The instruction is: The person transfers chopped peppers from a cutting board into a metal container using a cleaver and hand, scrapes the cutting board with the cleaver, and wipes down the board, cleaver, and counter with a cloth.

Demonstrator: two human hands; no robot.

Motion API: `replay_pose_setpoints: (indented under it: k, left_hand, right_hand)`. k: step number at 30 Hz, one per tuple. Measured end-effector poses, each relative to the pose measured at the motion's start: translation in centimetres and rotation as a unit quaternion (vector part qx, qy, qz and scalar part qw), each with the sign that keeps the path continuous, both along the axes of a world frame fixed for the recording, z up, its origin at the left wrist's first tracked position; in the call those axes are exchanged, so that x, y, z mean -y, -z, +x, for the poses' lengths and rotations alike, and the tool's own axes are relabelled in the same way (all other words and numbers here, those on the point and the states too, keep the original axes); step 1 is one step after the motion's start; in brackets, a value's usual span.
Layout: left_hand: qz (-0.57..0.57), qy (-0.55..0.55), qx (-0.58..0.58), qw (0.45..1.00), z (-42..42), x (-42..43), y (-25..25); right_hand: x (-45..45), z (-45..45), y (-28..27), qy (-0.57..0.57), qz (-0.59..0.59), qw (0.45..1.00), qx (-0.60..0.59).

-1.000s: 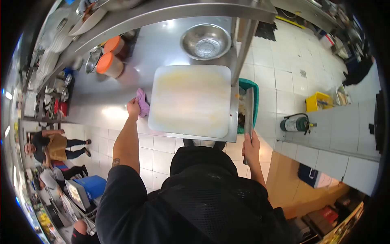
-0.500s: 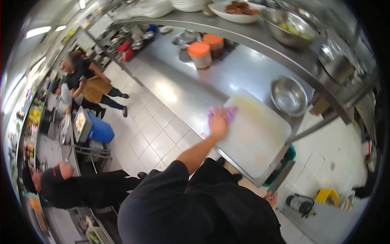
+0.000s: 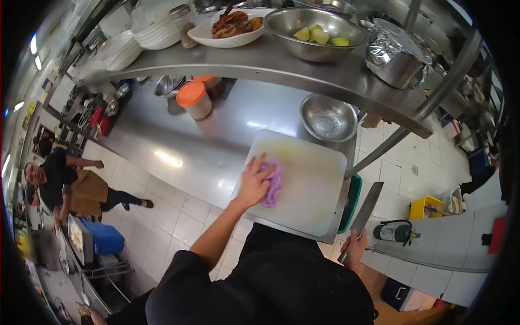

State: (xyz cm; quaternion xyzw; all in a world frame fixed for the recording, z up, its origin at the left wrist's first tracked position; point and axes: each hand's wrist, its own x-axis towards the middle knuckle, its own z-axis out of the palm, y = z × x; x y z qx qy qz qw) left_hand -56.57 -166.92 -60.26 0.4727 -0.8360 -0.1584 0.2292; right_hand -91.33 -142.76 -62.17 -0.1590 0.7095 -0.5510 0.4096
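Observation:
My left hand [image 3: 253, 181] presses on a bunched purple cloth [image 3: 272, 184], its fingers over the cloth's left edge. Beneath them lies a white cutting board [image 3: 309, 189] with faint yellowish stains, on the steel counter near its right end. Off the counter, to the right of the board, my right hand [image 3: 355, 246] is closed around the handle of a large knife [image 3: 367, 208], its broad blade pointing up and away. Behind the board's far right corner sits a steel bowl [image 3: 329, 118].
Overhead, a steel shelf [image 3: 227, 64] carries a bowl of cut green fruit [image 3: 314, 40], a plate of browned meat [image 3: 227, 32] and a foil-covered pot [image 3: 398, 57]. Orange-lidded tubs [image 3: 194, 100] stand on the counter. A person in a brown apron [image 3: 81, 192] stands at left.
My view has turned, so the counter and board appear further left. The left hand and cloth have moved inward on the board. The knife has come more fully into view.

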Motion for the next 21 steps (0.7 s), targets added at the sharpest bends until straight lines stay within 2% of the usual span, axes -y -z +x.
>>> replay_pose_setpoints:
  k: [1, 3, 4, 5, 7, 8, 10, 11, 12, 13, 14, 15, 17, 18, 20, 21]
  left_hand:
    - [0.005, 0.011, 0.000, 1.000, 0.9, -1.6, 0.2]
    - [0.075, 0.042, 0.133, 0.987, 1.1, -3.3, 0.9]
    - [0.028, 0.074, 0.203, 0.976, 0.8, -4.7, 1.1]
    - [0.045, 0.089, 0.204, 0.974, 0.9, -5.0, 2.3]
    - [-0.018, 0.069, 0.213, 0.974, 1.0, -1.5, 5.2]
    - [-0.068, 0.052, 0.180, 0.980, 0.7, 0.9, 5.5]
    - [-0.080, 0.064, 0.181, 0.978, 0.5, 8.4, 6.8]
    - [-0.143, 0.042, 0.170, 0.974, 0.3, 13.1, 8.9]
    - [-0.194, 0.087, 0.185, 0.960, -0.1, 18.2, 9.4]
    - [-0.231, 0.090, 0.166, 0.954, -1.8, 18.7, 6.0]
    - [-0.149, 0.080, 0.200, 0.965, -2.3, 19.2, 5.4]
    - [-0.170, 0.062, 0.172, 0.968, -1.8, 19.2, 6.6]
    - [-0.104, 0.019, 0.140, 0.984, -0.4, 15.6, 4.6]
    - [-0.038, 0.033, 0.156, 0.987, 1.5, 12.9, 5.0]
    - [0.068, 0.051, 0.167, 0.982, 5.4, 3.1, 5.3]
    - [0.065, 0.059, 0.168, 0.982, 7.0, -2.3, 4.3]
  right_hand:
    - [-0.6, 0.7, 0.2, 0.011, 0.005, 1.000, 0.000]
    - [-1.5, 1.9, 1.5, 0.028, 0.042, 0.998, 0.030]
    - [-2.0, 2.8, 1.2, 0.034, 0.058, 0.996, 0.062]
    - [-2.2, 3.8, 0.5, 0.046, 0.067, 0.995, 0.056]
    - [-2.6, 5.1, 0.0, 0.030, 0.071, 0.996, 0.037]
    - [-2.7, 5.9, -0.3, 0.052, 0.080, 0.994, 0.044]
    - [-3.0, 6.9, -1.7, 0.029, 0.046, 0.999, -0.002]
    - [-3.0, 7.1, -2.5, 0.043, 0.058, 0.997, 0.001]
    - [-3.2, 7.4, -3.2, 0.037, 0.075, 0.996, 0.002]
    - [-3.8, 7.7, -3.6, 0.027, 0.100, 0.995, 0.006]
    - [-4.4, 7.5, -3.7, 0.011, 0.103, 0.994, 0.017]
    - [-5.4, 7.4, -3.8, -0.001, 0.122, 0.992, 0.019]
    - [-5.2, 7.3, -3.2, 0.028, 0.100, 0.995, -0.008]
    - [-5.2, 6.9, -3.2, 0.023, 0.105, 0.994, 0.001]
    - [-5.1, 6.3, -3.1, 0.029, 0.092, 0.995, 0.009]
    - [-4.4, 6.0, -2.7, 0.046, 0.074, 0.996, 0.010]
